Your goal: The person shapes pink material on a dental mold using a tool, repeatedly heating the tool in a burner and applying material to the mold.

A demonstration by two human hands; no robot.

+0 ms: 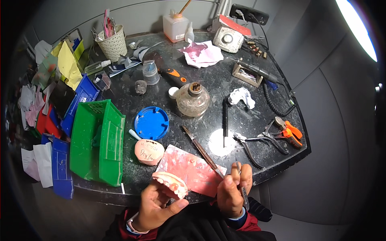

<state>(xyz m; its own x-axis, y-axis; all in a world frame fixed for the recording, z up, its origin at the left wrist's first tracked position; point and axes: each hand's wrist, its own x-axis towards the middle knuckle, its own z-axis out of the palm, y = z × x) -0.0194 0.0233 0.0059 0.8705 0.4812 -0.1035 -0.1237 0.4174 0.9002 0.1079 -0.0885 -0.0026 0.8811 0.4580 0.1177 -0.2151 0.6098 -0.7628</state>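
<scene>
My left hand [155, 209] grips a dental cast [171, 184], a pinkish plaster jaw model with a row of teeth and a reddish patch on some of them. Its thumb presses along the cast's lower edge. To the right, my right hand [234, 190] is closed round a slim metal hand tool [245, 197], which points upward past the fingers. Between and beyond the hands lies a red-smeared sheet [189, 168], with a wooden-handled wax knife [203, 153] across it. A second plaster piece [149, 152] with handwriting rests just beyond the cast.
A green bin [112, 148] stands at the left beside blue bins. Beyond the sheet are a round blue lid [151, 123] and a glass spirit burner [193, 100]. Pliers [257, 138] and orange-handled cutters [290, 133] lie at the right. A handpiece [257, 71] rests on its stand.
</scene>
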